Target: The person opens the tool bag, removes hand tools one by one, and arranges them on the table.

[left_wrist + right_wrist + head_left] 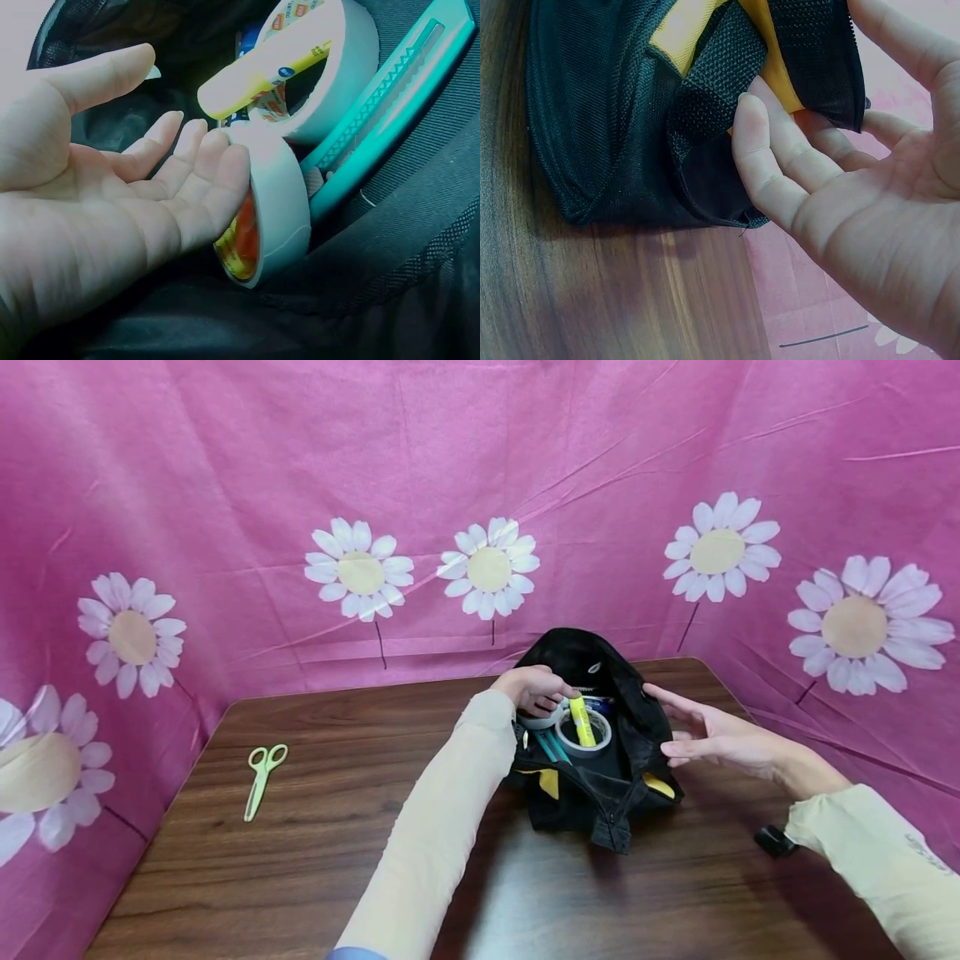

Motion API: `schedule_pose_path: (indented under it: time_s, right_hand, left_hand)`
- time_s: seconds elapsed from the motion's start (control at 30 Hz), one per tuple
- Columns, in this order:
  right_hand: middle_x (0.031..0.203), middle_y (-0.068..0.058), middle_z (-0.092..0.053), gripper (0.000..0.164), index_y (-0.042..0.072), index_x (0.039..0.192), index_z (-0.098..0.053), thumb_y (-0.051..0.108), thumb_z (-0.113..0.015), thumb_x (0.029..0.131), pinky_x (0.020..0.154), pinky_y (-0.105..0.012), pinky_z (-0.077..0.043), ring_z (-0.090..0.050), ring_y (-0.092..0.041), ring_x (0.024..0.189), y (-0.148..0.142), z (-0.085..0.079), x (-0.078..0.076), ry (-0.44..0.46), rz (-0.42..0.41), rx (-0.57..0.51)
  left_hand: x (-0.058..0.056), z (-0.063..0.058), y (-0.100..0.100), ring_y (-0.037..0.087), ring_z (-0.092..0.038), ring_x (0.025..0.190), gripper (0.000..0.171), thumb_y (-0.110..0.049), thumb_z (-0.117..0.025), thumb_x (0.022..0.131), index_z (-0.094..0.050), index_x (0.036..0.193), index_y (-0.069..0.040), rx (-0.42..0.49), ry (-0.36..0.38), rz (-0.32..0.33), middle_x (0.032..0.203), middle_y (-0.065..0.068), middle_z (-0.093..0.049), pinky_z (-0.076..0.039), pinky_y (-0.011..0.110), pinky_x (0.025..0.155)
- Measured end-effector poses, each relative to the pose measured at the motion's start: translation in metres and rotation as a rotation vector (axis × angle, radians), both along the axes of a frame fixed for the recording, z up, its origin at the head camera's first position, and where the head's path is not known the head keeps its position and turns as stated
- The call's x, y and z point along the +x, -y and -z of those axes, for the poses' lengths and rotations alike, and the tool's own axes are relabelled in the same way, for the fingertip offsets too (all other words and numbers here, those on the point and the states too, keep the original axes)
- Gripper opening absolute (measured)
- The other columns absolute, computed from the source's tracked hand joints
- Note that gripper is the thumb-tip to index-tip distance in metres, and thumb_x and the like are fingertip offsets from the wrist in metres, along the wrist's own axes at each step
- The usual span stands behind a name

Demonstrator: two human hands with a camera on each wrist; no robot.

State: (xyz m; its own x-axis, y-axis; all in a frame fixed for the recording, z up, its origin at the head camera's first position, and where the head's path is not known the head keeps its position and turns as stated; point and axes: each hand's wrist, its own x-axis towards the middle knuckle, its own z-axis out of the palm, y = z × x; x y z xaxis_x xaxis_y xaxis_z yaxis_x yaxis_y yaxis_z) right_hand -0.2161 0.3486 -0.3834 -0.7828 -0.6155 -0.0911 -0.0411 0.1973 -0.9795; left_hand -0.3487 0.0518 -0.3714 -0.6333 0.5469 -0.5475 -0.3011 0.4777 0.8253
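Note:
A black fabric bag (566,810) with yellow patches stands open-topped on the table. Inside it, my left hand (142,172) reaches in palm-up in the left wrist view, fingers loosely extended, their tips at a white tape roll (283,202). Beside that roll lie a second tape roll (352,75), a yellow glue-stick-like tube (255,71) leaning across it, and a teal utility knife (390,105). My right hand (723,739) rests against the bag's right side, fingers spread; in the right wrist view they touch a black strap (716,82) and yellow fabric (780,75).
Pale green scissors (258,781) lie on the left of the brown wooden table (337,852). A pink cloth (262,460) with white daisies hangs round the back and sides. A small black object (775,841) shows at the right sleeve.

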Motion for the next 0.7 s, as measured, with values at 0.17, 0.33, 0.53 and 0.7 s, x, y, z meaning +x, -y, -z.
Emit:
schedule_pose_path:
  time_s: [0.17, 0.33, 0.53, 0.7]
  right_hand:
    - [0.161, -0.019, -0.017, 0.088, 0.017, 0.164, -0.002, -0.006, -0.056, 0.099, 0.094, -0.045, -0.056, -0.055, -0.019, 0.129, -0.001, 0.001, 0.000, -0.003, -0.009, -0.011]
    - [0.161, -0.026, -0.003, 0.089, 0.019, 0.164, -0.001, -0.006, -0.057, 0.099, 0.094, -0.048, -0.056, -0.056, -0.021, 0.126, 0.000, 0.000, 0.000, 0.018, -0.003, -0.009]
    - [0.162, -0.025, -0.004, 0.090, 0.020, 0.164, -0.003, -0.006, -0.059, 0.098, 0.094, -0.046, -0.056, -0.056, -0.020, 0.127, 0.001, -0.001, 0.001, 0.019, 0.013, 0.006]
    - [0.161, -0.023, -0.010, 0.090, 0.020, 0.165, -0.004, -0.005, -0.060, 0.098, 0.091, -0.046, -0.058, -0.060, -0.023, 0.119, 0.001, -0.001, 0.001, -0.005, 0.015, 0.031]
  left_hand:
    - [0.001, 0.004, 0.000, 0.023, -0.050, 0.106, 0.019, -0.021, -0.067, 0.100, -0.051, 0.100, -0.011, -0.003, 0.001, -0.015, 0.100, 0.005, -0.048, -0.045, 0.039, 0.102]
    - [0.002, 0.007, -0.001, 0.029, -0.046, 0.134, 0.044, -0.022, -0.068, 0.099, -0.050, 0.135, -0.005, -0.020, -0.004, -0.034, 0.136, 0.013, -0.052, -0.040, 0.042, 0.113]
    - [0.003, 0.012, -0.001, 0.030, -0.044, 0.139, 0.053, -0.019, -0.066, 0.099, -0.044, 0.145, -0.003, -0.030, -0.004, -0.033, 0.142, 0.014, -0.051, -0.036, 0.039, 0.116]
    - [0.001, 0.017, 0.000, 0.019, -0.046, 0.085, 0.019, -0.016, -0.065, 0.100, -0.050, 0.105, -0.007, -0.019, -0.017, -0.013, 0.079, 0.004, -0.045, -0.041, 0.030, 0.087]
